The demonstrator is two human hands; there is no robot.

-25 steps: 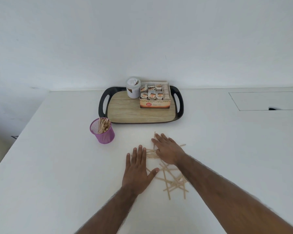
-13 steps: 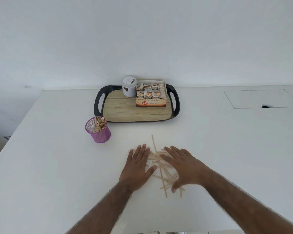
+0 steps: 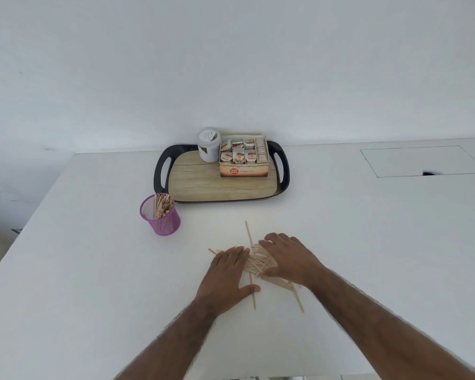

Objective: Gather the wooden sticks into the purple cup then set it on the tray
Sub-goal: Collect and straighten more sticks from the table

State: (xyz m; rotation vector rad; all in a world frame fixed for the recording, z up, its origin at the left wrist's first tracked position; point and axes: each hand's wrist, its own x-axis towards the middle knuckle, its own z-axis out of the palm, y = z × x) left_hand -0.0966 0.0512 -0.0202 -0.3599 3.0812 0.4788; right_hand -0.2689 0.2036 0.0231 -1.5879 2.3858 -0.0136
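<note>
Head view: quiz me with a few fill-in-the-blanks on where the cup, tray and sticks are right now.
The purple cup stands on the ____, not on the tray. The tray carries ____ things, a white jar and a tea box. The left hand and the right hand rest on the loose wooden sticks; the ____ one is nearer the cup.
Missing: table, two, left.
</note>
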